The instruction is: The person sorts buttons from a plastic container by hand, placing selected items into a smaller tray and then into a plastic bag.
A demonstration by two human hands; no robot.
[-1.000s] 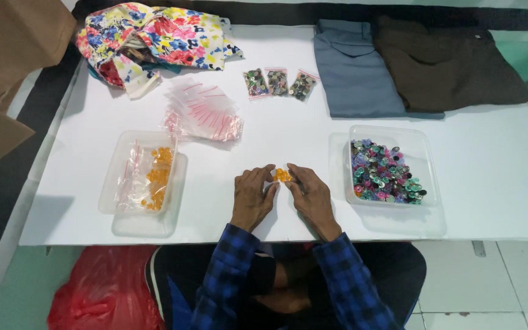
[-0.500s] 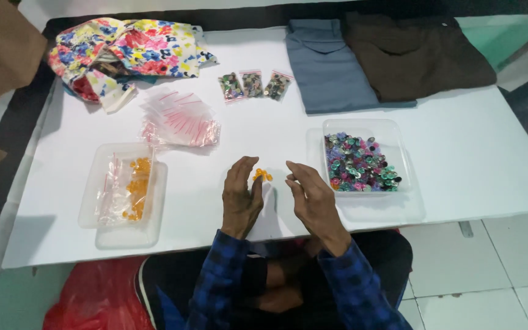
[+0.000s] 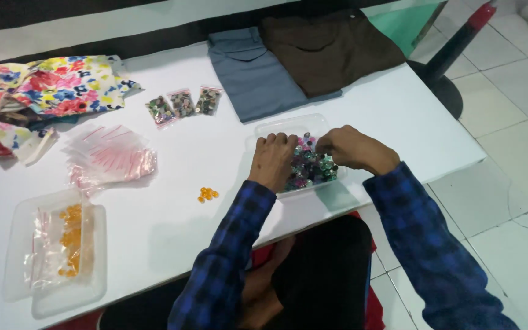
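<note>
Now both in the clear tray [image 3: 264, 129] of mixed-colour beads [image 3: 310, 169] at table's [image 3: 398, 116] right edge. Left hand [image 3: 272, 160] knuckles up, fingers curled into beads; right hand [image 3: 352, 147] fingers bent down, pinch unclear. Small orange bead pile [image 3: 208, 194] lying loose, left of tray.

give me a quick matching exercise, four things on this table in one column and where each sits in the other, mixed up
Things:
1. small orange beads
2. grey folded garment
3. floral cloth
4. tray of mixed coloured pieces

Places:
A. far left of the table
B. under both hands
C. bare tabletop, left of the left hand
D. far edge, beside the brown garment

Pairs: 1-C, 2-D, 3-A, 4-B
</note>
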